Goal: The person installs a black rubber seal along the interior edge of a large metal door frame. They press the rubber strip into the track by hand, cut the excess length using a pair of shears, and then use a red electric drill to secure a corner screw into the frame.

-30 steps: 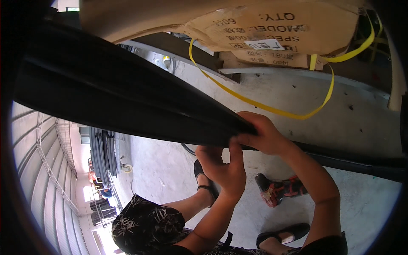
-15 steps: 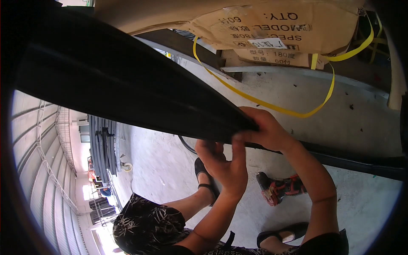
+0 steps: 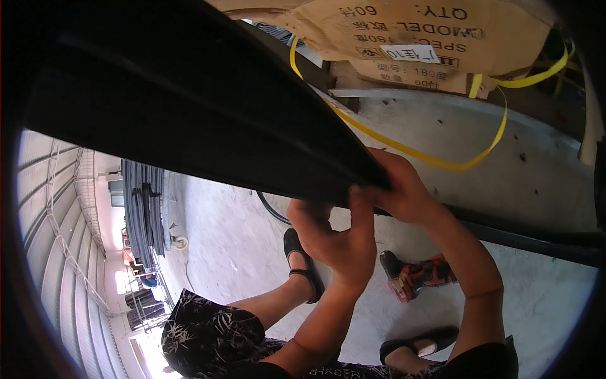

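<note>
A long black bar [image 3: 208, 120], broad and flat-sided close up, slants down from the upper left to my hands. My right hand [image 3: 407, 189] wraps round its narrow far end, fingers behind it. Just left of that, my left hand [image 3: 338, 243] has its thumb against the bar's face and its curled fingers at the lower edge; the fingertips are partly hidden and blurred. Behind my right wrist, another black length [image 3: 530, 240] runs off to the right; whether it joins the bar cannot be seen.
A red and black cordless drill [image 3: 416, 276] lies on the grey floor by my feet. Cardboard boxes [image 3: 505, 31] with a loose yellow strap [image 3: 435, 158] stand on a low rack at the top. Stacked dark lengths [image 3: 144, 208] sit on a wheeled cart at left.
The near part of the bar has swung up and fills more of the upper left. My hands have shifted slightly right, keeping their hold; the background has shifted a little.
</note>
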### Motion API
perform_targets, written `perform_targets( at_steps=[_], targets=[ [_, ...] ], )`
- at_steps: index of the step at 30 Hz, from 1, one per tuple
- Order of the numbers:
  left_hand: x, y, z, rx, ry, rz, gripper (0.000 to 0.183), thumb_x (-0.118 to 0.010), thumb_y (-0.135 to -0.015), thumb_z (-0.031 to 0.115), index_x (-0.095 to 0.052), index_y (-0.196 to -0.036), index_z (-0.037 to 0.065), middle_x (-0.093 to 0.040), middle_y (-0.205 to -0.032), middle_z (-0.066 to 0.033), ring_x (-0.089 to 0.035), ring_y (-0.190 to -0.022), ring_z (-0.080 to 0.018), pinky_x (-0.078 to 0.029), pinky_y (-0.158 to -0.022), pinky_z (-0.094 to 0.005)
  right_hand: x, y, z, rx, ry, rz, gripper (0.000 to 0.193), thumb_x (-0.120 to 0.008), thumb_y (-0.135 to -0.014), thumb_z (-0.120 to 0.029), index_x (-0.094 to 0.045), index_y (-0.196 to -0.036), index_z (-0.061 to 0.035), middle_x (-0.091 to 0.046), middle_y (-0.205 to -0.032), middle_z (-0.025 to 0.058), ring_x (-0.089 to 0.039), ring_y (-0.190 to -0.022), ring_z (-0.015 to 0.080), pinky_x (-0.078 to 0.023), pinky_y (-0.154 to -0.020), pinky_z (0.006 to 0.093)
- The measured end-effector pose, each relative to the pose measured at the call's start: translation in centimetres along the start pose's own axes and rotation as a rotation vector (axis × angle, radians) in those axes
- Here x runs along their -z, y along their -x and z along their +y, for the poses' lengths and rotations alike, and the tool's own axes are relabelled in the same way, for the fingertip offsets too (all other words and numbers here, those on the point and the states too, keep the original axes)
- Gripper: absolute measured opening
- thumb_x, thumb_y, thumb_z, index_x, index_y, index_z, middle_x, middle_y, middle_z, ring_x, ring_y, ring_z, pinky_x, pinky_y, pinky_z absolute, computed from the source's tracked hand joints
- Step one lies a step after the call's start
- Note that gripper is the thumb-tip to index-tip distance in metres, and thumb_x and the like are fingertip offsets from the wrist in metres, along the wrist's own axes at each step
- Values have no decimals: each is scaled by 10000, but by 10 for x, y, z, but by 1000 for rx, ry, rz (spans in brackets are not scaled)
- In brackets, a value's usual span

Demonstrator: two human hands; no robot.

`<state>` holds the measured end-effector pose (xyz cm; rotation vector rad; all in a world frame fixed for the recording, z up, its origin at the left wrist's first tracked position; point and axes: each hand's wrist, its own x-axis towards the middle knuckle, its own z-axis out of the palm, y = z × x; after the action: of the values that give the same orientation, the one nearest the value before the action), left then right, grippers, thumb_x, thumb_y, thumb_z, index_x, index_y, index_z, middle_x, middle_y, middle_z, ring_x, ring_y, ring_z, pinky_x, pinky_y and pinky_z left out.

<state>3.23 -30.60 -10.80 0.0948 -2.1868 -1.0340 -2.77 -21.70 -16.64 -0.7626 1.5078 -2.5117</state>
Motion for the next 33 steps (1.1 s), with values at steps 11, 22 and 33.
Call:
perform_targets(
  at_steps=[11, 22, 33],
  targets=[
    [14, 28, -32, 275, 222, -268, 575, -677, -833, -14, -312, -1278, -7, -586, -1117, -135, -605, -1026, -172, -469, -908, -273, 28, 23, 27, -365, -87, -145, 495, -721, -848, -181, -542, -1278, -16, -626, -1063, 15, -534, -978, 95, -446, -888, 264],
    [-3, 28, -23, 174, 59, -151, 307, -691, -845, 40, -459, -1037, -14, -609, -956, -83, -607, -863, -121, -477, -777, -235, 26, 29, 36, -347, -107, -108, 417, -721, -844, -132, -567, -1208, 1, -614, -1043, 9, -511, -943, 83, -463, -853, 270],
    [-10, 38, -30, 134, -18, -71, 374, -703, -849, 76, -457, -1115, -14, -580, -989, -95, -578, -899, -129, -489, -767, -266, 24, 34, 41, -440, -203, -31, 437, -703, -844, -100, -550, -1239, 10, -609, -1091, 39, -535, -970, 93, -470, -864, 262]
  ],
)
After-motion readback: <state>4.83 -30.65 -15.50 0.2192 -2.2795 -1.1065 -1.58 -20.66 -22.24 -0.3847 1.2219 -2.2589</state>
